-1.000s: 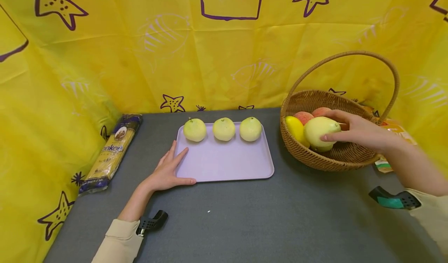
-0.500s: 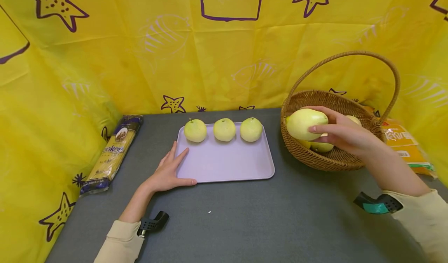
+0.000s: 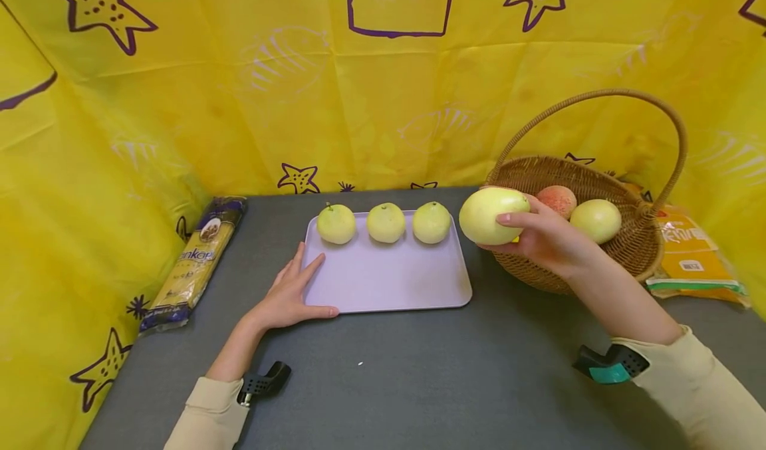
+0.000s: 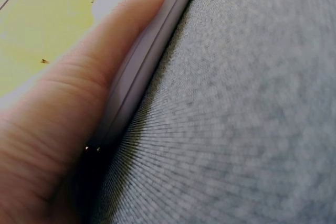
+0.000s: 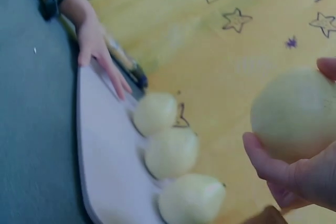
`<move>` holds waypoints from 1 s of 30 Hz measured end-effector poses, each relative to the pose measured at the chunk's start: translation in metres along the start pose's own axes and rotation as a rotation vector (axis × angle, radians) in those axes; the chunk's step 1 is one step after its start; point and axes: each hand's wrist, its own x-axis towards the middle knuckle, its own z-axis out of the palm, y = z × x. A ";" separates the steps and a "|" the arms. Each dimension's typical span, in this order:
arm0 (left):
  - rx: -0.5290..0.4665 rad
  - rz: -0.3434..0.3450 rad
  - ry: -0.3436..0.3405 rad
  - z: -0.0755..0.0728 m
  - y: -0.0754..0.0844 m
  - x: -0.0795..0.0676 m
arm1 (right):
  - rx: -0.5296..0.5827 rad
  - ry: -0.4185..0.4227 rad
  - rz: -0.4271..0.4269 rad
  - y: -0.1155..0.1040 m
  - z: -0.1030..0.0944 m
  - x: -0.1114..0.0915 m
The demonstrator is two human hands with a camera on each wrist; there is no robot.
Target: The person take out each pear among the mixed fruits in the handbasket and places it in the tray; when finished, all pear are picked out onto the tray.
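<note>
My right hand [image 3: 550,240] grips a pale yellow-green oval fruit [image 3: 487,216], thumb on the near side, in the air between tray and basket. In the right wrist view the fruit [image 5: 294,114] sits between thumb and fingers. My left hand [image 3: 290,297] lies spread at the left end of a lilac tray [image 3: 389,277]. The left wrist view shows its thumb [image 4: 94,51] straight along the tray's edge [image 4: 142,61]. Three round pale green fruits, a left one [image 3: 336,224], a middle one [image 3: 385,223] and a right one [image 3: 431,223], line the tray's back edge.
A wicker basket [image 3: 532,274] with a tall handle stands at the right, holding a peach [image 3: 558,199] and another pale fruit [image 3: 595,221]. An orange package [image 3: 694,254] lies beside it. A pasta packet [image 3: 197,257] lies at the left. A yellow patterned cloth [image 3: 383,104] hangs behind.
My right hand has lifted the pale oval fruit out of the basket and carried it left, toward the tray's right end. My left hand has stayed at the tray.
</note>
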 end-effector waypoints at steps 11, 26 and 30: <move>-0.001 -0.023 0.002 -0.001 0.001 0.000 | -0.012 0.016 0.092 0.031 0.025 0.016; 0.005 -0.037 0.012 0.001 0.000 -0.001 | -0.047 0.055 0.220 0.079 0.036 0.041; 0.006 -0.037 0.011 0.000 0.000 -0.001 | -0.052 0.082 0.239 0.091 0.039 0.048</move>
